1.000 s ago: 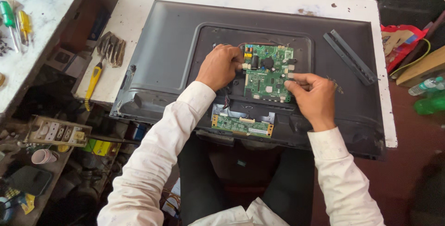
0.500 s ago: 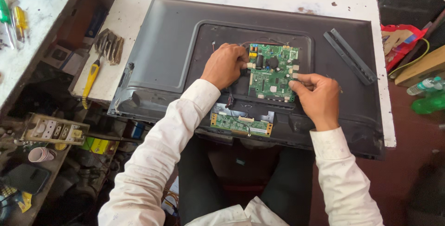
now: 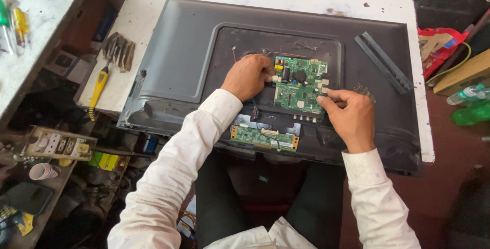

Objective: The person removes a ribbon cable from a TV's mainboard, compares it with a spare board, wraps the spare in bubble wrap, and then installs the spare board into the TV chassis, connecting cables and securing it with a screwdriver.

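Note:
A dark flat-screen television (image 3: pixel 189 60) lies face down on a white table (image 3: pixel 148 9). In its recessed back sits a green main circuit board (image 3: pixel 298 83). My left hand (image 3: pixel 247 75) grips the board's left edge, by the white connector. At the board's lower right corner, my right hand (image 3: pixel 347 116) pinches its edge with the fingertips. A narrow green strip board (image 3: pixel 264 137) sits below, near the television's front edge, joined by thin wires.
A loose black bracket bar (image 3: pixel 383 62) rests on the television's right side. A yellow-handled tool (image 3: pixel 98 88) and pliers (image 3: pixel 118 50) lie at the table's left edge. Cluttered shelves stand at left; green bottles (image 3: pixel 467 108) and a red bag (image 3: pixel 439 44) at right.
Both hands stay on the main board. My right hand has shifted slightly left along the board's lower right edge; the view has drifted a little.

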